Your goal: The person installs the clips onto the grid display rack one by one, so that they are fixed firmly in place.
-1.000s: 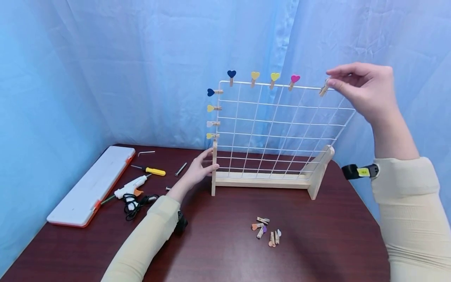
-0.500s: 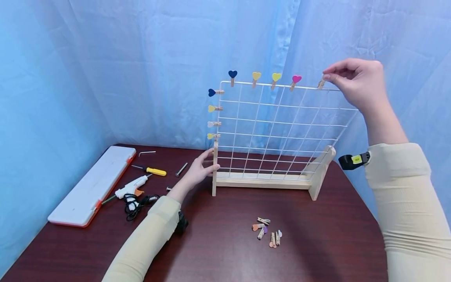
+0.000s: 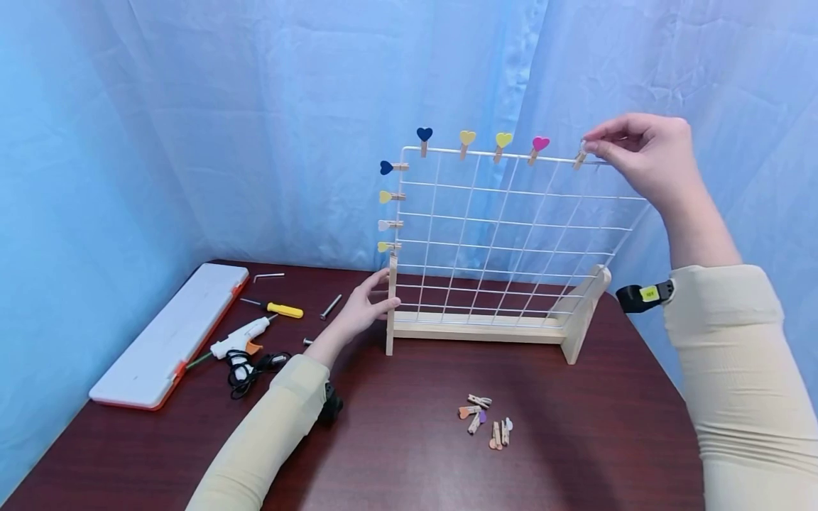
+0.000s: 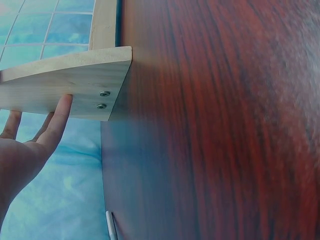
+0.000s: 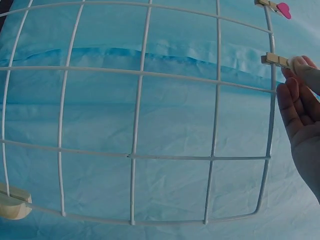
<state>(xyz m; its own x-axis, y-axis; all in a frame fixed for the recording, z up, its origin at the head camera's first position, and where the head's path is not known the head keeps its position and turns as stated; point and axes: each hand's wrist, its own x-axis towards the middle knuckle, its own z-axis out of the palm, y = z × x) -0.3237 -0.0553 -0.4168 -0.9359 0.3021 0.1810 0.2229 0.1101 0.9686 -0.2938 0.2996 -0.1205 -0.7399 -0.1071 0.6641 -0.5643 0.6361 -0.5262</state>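
At the top wire of a white wire grid (image 3: 505, 188), my right hand (image 3: 652, 152) pinches a small wooden clothespin (image 3: 579, 159) by its upper end. The right wrist view shows this clothespin (image 5: 275, 60) lying across the edge wire, thumb and fingertips on its outer end. My left hand (image 3: 364, 306) touches the left side panel of the wooden stand (image 3: 473, 326) holding the grid. In the left wrist view its extended fingers (image 4: 59, 117) rest against that panel (image 4: 82, 87), near two screws. Heart clothespins, including a pink one (image 3: 540, 144), line the grid's top and left edges.
Several loose clothespins (image 3: 475, 411) lie on the dark table (image 3: 383, 454) in front of the stand. To the left are a glue gun (image 3: 239, 339) with a coiled black cord, a yellow screwdriver (image 3: 284, 310), a bolt (image 3: 331, 306), a hex key (image 3: 268, 275) and a white-lidded case (image 3: 162, 341).
My right hand has moved slightly left along the top wire with the clothespin, which now sits across the wire. The left hand stays at the side panel.
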